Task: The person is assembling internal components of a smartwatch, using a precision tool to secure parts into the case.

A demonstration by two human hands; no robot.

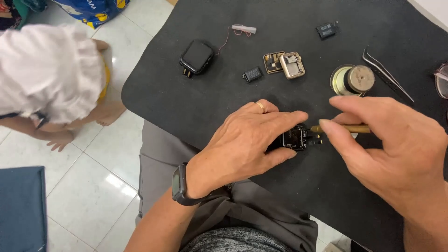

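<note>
My left hand point(247, 140) pinches a small black opened device body point(295, 137) with a circuit board showing, holding it down on the black mat point(186, 107). My right hand point(392, 144) grips a thin brass-coloured tool point(338, 129) whose tip points at the right side of that device. Two tiny parts lie just right of the device, by the tool tip. A ring is on my left hand and a dark wristband on my left wrist.
Farther back on the mat lie a black square watch case point(197, 57), a gold-coloured frame point(292, 65) beside a small board, a small black battery point(252, 74), another black part point(326, 30), a round metal speaker point(352, 80), tweezers point(387, 74) and a white wired piece point(243, 29). A person in white point(46, 70) crouches on the tiled floor at left.
</note>
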